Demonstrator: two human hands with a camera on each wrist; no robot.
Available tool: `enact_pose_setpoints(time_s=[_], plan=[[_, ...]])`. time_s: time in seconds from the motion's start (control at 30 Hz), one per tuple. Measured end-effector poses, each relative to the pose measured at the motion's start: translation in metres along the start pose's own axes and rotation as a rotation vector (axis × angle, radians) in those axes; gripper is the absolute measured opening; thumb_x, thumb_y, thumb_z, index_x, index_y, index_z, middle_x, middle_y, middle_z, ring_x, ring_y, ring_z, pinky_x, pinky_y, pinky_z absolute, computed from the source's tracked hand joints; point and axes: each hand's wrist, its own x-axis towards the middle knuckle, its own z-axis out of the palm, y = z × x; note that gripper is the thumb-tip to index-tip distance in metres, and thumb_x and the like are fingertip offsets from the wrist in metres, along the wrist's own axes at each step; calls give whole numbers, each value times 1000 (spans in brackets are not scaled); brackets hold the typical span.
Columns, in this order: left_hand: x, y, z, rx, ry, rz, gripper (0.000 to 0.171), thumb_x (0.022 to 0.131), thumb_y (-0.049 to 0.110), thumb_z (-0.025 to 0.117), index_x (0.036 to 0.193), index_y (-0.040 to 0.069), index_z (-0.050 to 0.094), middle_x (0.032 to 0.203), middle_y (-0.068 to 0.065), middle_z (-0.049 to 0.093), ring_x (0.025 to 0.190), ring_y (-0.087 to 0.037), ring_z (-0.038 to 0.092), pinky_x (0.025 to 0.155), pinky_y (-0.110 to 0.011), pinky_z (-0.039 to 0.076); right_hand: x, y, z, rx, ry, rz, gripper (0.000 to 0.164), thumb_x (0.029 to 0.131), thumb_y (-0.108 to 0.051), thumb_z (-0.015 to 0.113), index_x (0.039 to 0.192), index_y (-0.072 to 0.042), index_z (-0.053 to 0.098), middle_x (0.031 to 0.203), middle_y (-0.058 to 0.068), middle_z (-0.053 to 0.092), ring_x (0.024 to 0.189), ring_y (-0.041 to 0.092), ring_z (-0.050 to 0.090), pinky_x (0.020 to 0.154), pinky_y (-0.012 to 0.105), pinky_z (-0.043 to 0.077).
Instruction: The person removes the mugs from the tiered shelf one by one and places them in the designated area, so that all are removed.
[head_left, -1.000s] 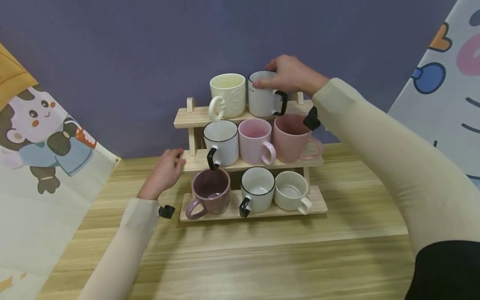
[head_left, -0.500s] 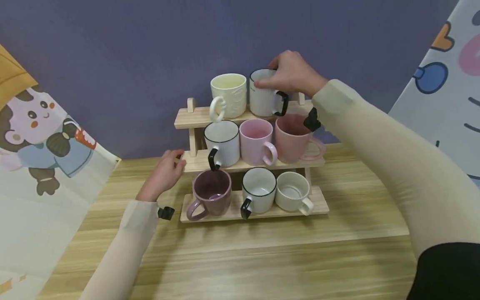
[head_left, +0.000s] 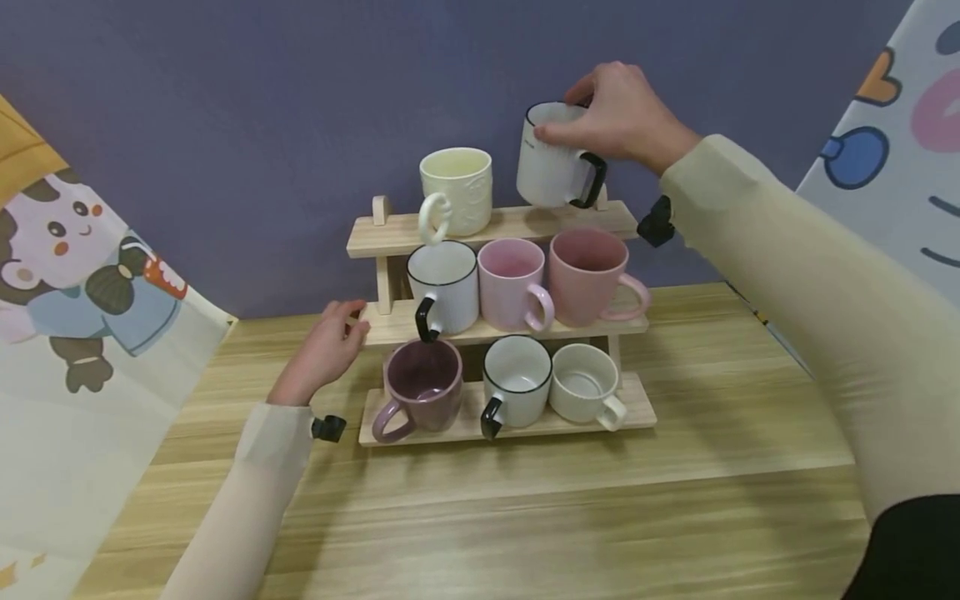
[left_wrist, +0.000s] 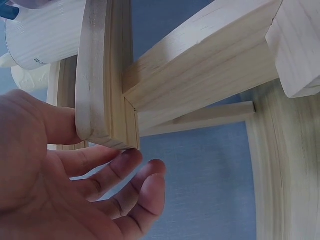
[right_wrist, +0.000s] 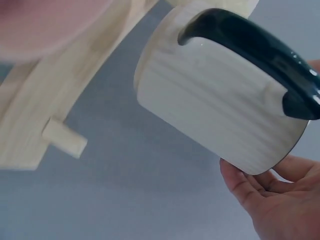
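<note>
My right hand [head_left: 618, 117] grips a white mug [head_left: 551, 171] with a black rim and black handle by its upper edge. The mug hangs over the right part of the top shelf, its base raised off the board; the right wrist view shows the fingertips at the rim and the dark handle [right_wrist: 250, 42] turned toward the camera. With thumb on one face and fingers on the other, my left hand [head_left: 322, 346] pinches the left end of the middle board of a three-tier wooden rack [left_wrist: 95, 75]. A cream embossed mug [head_left: 457, 196] stands on the top shelf to the left.
The middle shelf bears a white mug with black handle [head_left: 450, 292], a light pink mug [head_left: 510, 292] and a darker pink mug [head_left: 585, 283]. Below stand a purple mug [head_left: 423, 392], another black-rimmed white mug [head_left: 517, 387] and a low cream cup [head_left: 581, 387]. A blue-grey backdrop [head_left: 300, 125] rises behind.
My right hand has lifted the white mug off the top shelf and moved it up and to the right. The left hand keeps its place on the rack.
</note>
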Motion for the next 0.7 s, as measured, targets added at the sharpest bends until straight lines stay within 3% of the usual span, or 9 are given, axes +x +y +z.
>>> enact_pose_setpoints(time_s=[0.23,0.7], plan=[[0,-2,-1,-14,3,-3,45,101,15,41,140,-8,36,118,-22,43,100,-33,51,76,-43,47,-11,24,-19,-15,35,-36,84,79,-57,61,138,2,45,133,20,47,112,34,49,88,51,45],[-1,-8,-3,3,23,22,45,100,15,42,138,-10,37,118,-23,44,99,-34,51,77,-44,47,-26,72,-39,-41,27,63,86,80,-55,63,137,6,43,134,27,42,109,42,44,86,60,42]])
